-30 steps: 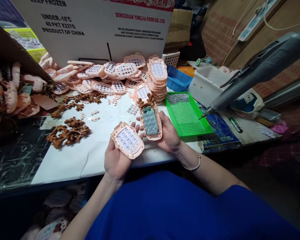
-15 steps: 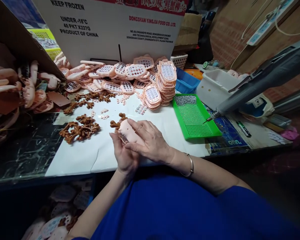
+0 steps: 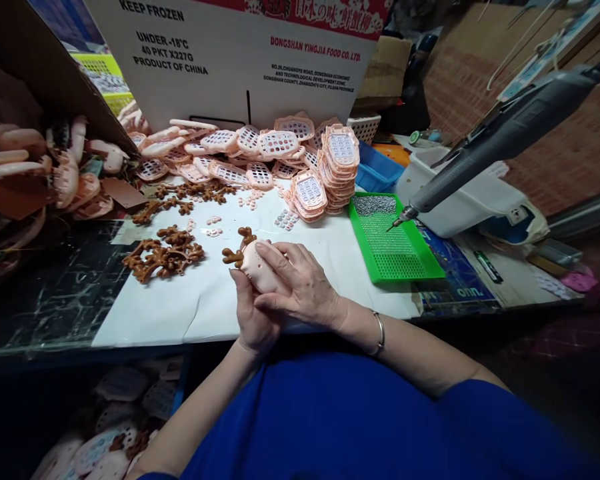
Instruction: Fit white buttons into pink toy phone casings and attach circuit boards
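Note:
A pale pink plastic shell [image 3: 261, 270] with two brown antler-shaped pieces [image 3: 234, 257] sticking out of its far left end is held between both hands. My left hand [image 3: 255, 313] wraps it from below and the left, thumb along its edge. Over its top and right side lies my right hand [image 3: 305, 280], fingers pressed on the shell. The palms hide its underside. Left of the hands, a heap of brown antler pieces [image 3: 165, 253] rests on the white sheet [image 3: 210, 293].
Pink perforated panels [image 3: 279, 143] lie piled before a white carton [image 3: 220, 67], some stacked [image 3: 343, 150]. A green tray [image 3: 407, 263] holds small metal screws. A grey electric screwdriver [image 3: 460, 160] hangs above it, tip down. Several pink shells [image 3: 23, 140] fill a box at left.
The pink shell's two halves now look pressed together, with the gap at its left edge no longer showing. My left thumb has moved onto its edge. The screwdriver hangs further left, over the tray.

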Tool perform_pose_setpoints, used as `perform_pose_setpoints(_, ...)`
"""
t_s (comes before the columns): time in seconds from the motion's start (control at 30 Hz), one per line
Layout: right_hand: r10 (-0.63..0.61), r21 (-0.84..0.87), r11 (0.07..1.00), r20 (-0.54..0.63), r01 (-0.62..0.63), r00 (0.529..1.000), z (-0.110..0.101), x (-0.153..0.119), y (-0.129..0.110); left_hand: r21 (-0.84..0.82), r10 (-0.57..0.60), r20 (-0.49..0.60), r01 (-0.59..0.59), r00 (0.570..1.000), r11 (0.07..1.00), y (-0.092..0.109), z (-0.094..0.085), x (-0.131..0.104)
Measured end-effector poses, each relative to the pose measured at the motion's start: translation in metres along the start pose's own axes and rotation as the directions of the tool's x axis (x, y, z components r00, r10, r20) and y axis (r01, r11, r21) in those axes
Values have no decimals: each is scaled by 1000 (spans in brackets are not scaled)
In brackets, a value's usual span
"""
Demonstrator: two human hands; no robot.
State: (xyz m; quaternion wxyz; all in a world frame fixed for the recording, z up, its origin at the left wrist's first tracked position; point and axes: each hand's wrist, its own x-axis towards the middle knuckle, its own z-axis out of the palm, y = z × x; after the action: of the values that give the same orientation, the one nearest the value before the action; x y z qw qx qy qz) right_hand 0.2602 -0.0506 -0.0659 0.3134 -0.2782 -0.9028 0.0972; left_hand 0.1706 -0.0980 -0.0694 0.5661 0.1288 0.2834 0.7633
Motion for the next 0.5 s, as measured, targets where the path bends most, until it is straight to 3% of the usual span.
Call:
perform_pose_setpoints(0.17, -48, 40, 998, -80, 52, 996, 6, -7, 4, 107, 68, 42, -73, 997, 992, -3, -5, -5)
perform_pose_setpoints(0.37, -128, 74, 987, -147, 139, 981, 4, -14, 3, 227, 121, 191, -163, 974, 960, 3, -11, -11)
perform_pose_setpoints(0.43, -140, 144, 976, -150, 162, 979, -1, -15, 1, 273, 164, 189, -213, 968, 938, 4, -13, -11)
perform_pose_setpoints(0.5, -63, 286, 952, -154, 106, 986, -9, -15, 0, 297, 231, 195, -282, 953, 912, 2, -17, -12)
